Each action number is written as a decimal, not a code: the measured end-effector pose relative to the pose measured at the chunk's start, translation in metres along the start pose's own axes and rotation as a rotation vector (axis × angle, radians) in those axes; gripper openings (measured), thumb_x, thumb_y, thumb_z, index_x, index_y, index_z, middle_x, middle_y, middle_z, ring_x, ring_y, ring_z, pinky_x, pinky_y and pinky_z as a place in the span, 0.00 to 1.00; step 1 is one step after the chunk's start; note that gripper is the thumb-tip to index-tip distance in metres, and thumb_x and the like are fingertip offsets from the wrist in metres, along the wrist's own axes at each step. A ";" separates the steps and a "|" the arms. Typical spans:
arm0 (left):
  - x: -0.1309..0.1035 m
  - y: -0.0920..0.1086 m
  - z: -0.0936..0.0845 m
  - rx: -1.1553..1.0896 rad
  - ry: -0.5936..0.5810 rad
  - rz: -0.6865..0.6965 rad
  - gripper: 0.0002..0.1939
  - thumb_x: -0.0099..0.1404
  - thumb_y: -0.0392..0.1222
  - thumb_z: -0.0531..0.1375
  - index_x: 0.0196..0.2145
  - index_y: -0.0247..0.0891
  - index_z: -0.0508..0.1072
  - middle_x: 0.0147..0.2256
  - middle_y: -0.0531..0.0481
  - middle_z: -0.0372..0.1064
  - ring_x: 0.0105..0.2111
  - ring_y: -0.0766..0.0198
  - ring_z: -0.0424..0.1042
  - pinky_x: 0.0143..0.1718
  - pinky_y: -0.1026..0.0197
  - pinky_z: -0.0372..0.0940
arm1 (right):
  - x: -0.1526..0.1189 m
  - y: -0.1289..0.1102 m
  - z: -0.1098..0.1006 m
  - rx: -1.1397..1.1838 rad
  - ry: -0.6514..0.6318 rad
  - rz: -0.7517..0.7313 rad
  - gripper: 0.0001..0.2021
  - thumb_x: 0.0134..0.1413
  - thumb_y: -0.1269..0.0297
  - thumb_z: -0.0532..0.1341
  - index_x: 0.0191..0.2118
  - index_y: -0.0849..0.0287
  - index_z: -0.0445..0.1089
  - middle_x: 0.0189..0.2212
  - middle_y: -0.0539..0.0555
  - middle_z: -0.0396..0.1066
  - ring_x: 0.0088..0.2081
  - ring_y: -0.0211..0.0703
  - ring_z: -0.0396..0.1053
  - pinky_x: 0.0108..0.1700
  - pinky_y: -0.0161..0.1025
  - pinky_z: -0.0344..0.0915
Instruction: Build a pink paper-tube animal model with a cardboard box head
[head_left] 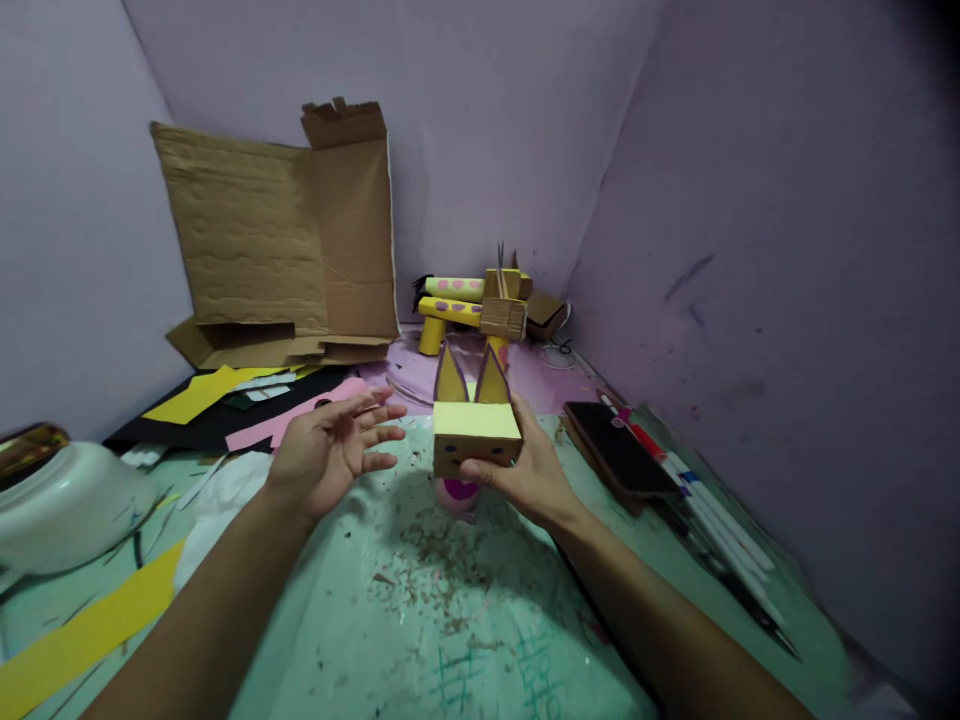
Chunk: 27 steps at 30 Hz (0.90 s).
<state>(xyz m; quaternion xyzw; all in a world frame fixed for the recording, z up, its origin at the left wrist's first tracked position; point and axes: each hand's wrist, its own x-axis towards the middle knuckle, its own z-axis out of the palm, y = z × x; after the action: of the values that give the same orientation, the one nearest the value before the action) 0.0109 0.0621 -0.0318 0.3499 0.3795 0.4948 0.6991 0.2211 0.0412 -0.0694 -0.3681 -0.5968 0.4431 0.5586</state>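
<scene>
Whereas the left hand [330, 455] is spread open, the right hand [538, 475] pinches the two-eared, yellow-topped cardboard box [475, 422] over the middle of the green worktop [352, 620], where light thumb pressure would best spare its walls.

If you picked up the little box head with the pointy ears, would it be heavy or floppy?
The box head is probably light, since it looks like folded card and the right hand holds it alone. Its flat sides and square edges suggest it would stay fairly stiff. The thin, upright ears might bend if bumped.
</scene>
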 end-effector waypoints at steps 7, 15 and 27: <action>-0.006 0.010 -0.008 -0.083 -0.148 0.014 0.17 0.62 0.42 0.50 0.43 0.30 0.71 0.33 0.40 0.69 0.27 0.62 0.69 0.20 0.64 0.64 | 0.001 -0.002 -0.004 -0.032 -0.019 -0.023 0.45 0.35 0.58 0.71 0.61 0.51 0.51 0.53 0.58 0.64 0.51 0.55 0.64 0.54 0.54 0.58; -0.012 0.010 -0.001 -0.009 -0.146 0.036 0.19 0.61 0.47 0.51 0.40 0.29 0.73 0.32 0.40 0.69 0.24 0.62 0.68 0.16 0.65 0.61 | 0.001 0.001 -0.007 -0.033 0.016 0.003 0.50 0.32 0.55 0.72 0.63 0.54 0.48 0.59 0.61 0.55 0.56 0.57 0.59 0.58 0.54 0.52; -0.027 0.009 0.001 0.120 -0.462 -0.116 0.29 0.60 0.58 0.51 0.36 0.26 0.76 0.25 0.41 0.71 0.20 0.63 0.69 0.13 0.68 0.62 | 0.003 0.009 -0.018 -0.057 0.096 -0.142 0.38 0.44 0.43 0.62 0.58 0.56 0.55 0.54 0.62 0.61 0.57 0.57 0.57 0.56 0.55 0.53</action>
<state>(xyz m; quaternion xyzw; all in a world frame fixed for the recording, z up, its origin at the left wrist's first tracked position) 0.0018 0.0387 -0.0184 0.4722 0.2576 0.3374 0.7725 0.2379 0.0491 -0.0773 -0.3615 -0.6061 0.3669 0.6060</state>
